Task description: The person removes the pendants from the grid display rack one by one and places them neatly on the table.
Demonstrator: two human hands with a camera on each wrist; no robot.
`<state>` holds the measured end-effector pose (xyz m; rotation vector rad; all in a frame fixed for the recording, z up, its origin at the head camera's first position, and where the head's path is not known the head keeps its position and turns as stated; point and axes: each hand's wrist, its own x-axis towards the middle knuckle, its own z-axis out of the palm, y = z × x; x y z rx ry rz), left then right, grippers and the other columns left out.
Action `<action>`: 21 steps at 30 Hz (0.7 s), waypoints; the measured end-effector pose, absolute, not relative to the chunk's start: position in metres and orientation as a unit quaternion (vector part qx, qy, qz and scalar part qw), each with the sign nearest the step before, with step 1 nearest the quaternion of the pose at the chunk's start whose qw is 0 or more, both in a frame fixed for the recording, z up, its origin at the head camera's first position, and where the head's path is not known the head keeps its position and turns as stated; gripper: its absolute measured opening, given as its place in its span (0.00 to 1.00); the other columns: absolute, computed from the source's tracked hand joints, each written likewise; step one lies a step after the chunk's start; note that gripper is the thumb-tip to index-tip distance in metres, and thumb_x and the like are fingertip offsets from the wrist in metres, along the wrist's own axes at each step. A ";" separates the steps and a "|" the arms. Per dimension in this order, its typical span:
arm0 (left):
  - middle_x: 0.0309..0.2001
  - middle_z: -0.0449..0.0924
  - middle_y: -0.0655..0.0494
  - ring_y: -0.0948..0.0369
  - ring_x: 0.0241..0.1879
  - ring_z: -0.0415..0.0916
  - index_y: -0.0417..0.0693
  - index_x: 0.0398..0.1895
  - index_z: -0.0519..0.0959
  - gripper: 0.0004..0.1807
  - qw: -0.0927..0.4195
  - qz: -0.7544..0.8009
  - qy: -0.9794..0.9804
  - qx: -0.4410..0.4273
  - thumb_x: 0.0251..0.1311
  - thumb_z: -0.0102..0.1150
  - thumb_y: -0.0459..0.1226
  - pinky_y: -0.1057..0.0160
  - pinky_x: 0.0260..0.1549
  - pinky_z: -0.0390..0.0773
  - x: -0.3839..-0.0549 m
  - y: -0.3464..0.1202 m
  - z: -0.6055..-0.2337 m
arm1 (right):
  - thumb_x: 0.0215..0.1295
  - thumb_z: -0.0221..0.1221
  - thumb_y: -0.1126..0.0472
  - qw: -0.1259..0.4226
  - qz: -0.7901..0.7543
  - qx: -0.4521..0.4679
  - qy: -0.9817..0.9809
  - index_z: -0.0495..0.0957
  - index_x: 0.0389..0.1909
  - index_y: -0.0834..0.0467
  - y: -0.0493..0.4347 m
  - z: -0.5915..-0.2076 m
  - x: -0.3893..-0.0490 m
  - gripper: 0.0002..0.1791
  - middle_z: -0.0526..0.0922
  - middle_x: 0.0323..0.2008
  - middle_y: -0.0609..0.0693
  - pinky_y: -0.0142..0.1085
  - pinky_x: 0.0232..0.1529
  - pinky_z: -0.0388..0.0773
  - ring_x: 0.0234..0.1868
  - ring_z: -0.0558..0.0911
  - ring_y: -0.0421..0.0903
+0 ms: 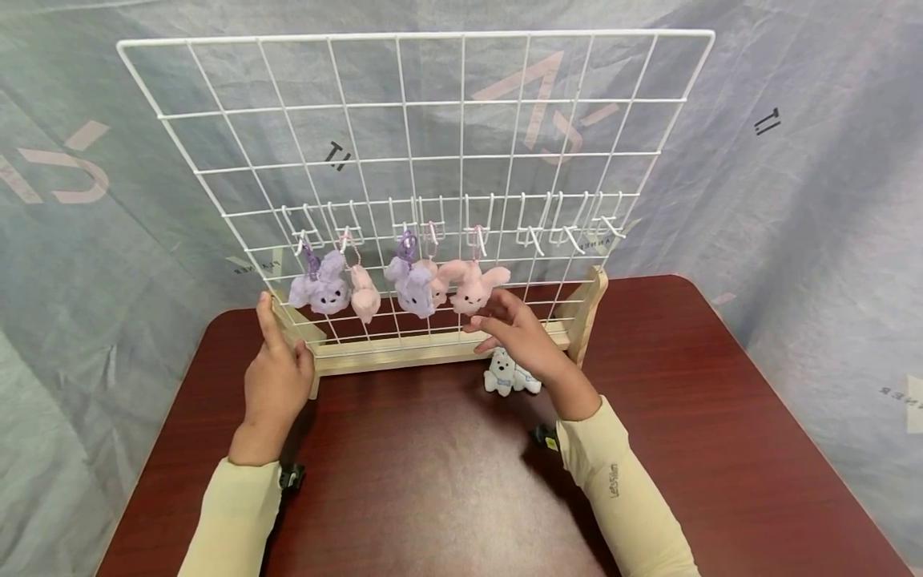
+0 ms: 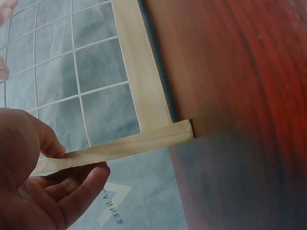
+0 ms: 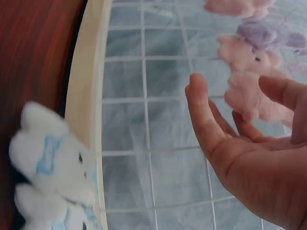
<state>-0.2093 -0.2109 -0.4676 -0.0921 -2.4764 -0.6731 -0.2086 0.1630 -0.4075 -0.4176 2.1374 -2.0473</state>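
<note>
My left hand holds the left wooden side support of the rack, thumb on one face and fingers on the other. My right hand is by the rightmost pink plush keychain. In the right wrist view, that hand's fingers are spread and loosely bent near the pink plush, gripping nothing. Left of it hang another pink plush and a purple plush. Farther left are a pink plush and a long-eared purple plush.
The white wire grid stands in a wooden base on a dark red table. Bare hooks line its right side. White plush toys sit below the right hand. Grey cloth hangs behind.
</note>
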 end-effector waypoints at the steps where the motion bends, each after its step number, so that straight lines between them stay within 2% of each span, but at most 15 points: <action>1: 0.17 0.67 0.41 0.49 0.12 0.60 0.46 0.86 0.39 0.49 0.283 -0.251 -0.925 -0.034 0.68 0.55 0.30 0.52 0.14 0.59 -0.209 -0.211 -0.468 | 0.77 0.54 0.66 0.076 -0.695 -0.132 0.703 0.66 0.69 0.69 0.162 -0.406 -0.207 0.23 0.79 0.61 0.66 0.48 0.45 0.89 0.51 0.88 0.42; 5: 0.17 0.66 0.41 0.49 0.12 0.60 0.46 0.86 0.39 0.49 0.284 -0.251 -0.924 -0.035 0.68 0.55 0.29 0.53 0.14 0.58 -0.209 -0.211 -0.468 | 0.76 0.54 0.66 0.068 -0.743 -0.110 0.657 0.69 0.63 0.66 0.157 -0.401 -0.204 0.18 0.82 0.54 0.54 0.45 0.46 0.88 0.50 0.87 0.41; 9: 0.17 0.66 0.42 0.50 0.12 0.59 0.45 0.86 0.39 0.49 0.285 -0.252 -0.924 -0.039 0.68 0.55 0.29 0.54 0.14 0.58 -0.209 -0.211 -0.468 | 0.75 0.57 0.69 0.045 -0.774 -0.095 0.624 0.70 0.51 0.60 0.153 -0.397 -0.201 0.09 0.82 0.45 0.47 0.43 0.47 0.88 0.44 0.87 0.42; 11: 0.16 0.65 0.42 0.50 0.12 0.59 0.45 0.86 0.39 0.49 0.285 -0.252 -0.924 -0.040 0.68 0.55 0.29 0.54 0.14 0.58 -0.209 -0.211 -0.468 | 0.73 0.57 0.70 0.034 -0.785 -0.091 0.611 0.70 0.46 0.58 0.152 -0.395 -0.199 0.08 0.82 0.40 0.45 0.42 0.46 0.88 0.40 0.87 0.42; 13: 0.17 0.65 0.43 0.50 0.12 0.59 0.45 0.86 0.40 0.49 0.286 -0.253 -0.923 -0.041 0.68 0.55 0.29 0.54 0.14 0.58 -0.209 -0.212 -0.468 | 0.71 0.57 0.72 0.026 -0.792 -0.092 0.603 0.70 0.46 0.58 0.152 -0.393 -0.197 0.10 0.83 0.39 0.44 0.40 0.45 0.88 0.39 0.87 0.41; 15: 0.17 0.65 0.43 0.50 0.12 0.59 0.45 0.86 0.40 0.49 0.287 -0.254 -0.923 -0.042 0.68 0.55 0.29 0.54 0.14 0.58 -0.209 -0.212 -0.468 | 0.68 0.57 0.74 0.027 -0.794 -0.100 0.598 0.71 0.50 0.59 0.152 -0.390 -0.194 0.13 0.85 0.40 0.44 0.38 0.44 0.88 0.40 0.88 0.41; 17: 0.17 0.65 0.43 0.50 0.12 0.59 0.45 0.86 0.40 0.49 0.289 -0.254 -0.922 -0.043 0.67 0.55 0.29 0.54 0.14 0.58 -0.209 -0.212 -0.468 | 0.65 0.55 0.76 0.035 -0.793 -0.112 0.597 0.70 0.58 0.61 0.152 -0.388 -0.191 0.21 0.85 0.45 0.45 0.36 0.43 0.87 0.43 0.88 0.42; 21: 0.17 0.65 0.43 0.50 0.12 0.59 0.45 0.86 0.40 0.49 0.287 -0.254 -0.923 -0.041 0.68 0.55 0.29 0.54 0.14 0.58 -0.208 -0.211 -0.468 | 0.59 0.54 0.77 0.047 -0.767 -0.145 0.623 0.61 0.76 0.63 0.152 -0.385 -0.186 0.40 0.79 0.57 0.47 0.34 0.44 0.86 0.47 0.86 0.41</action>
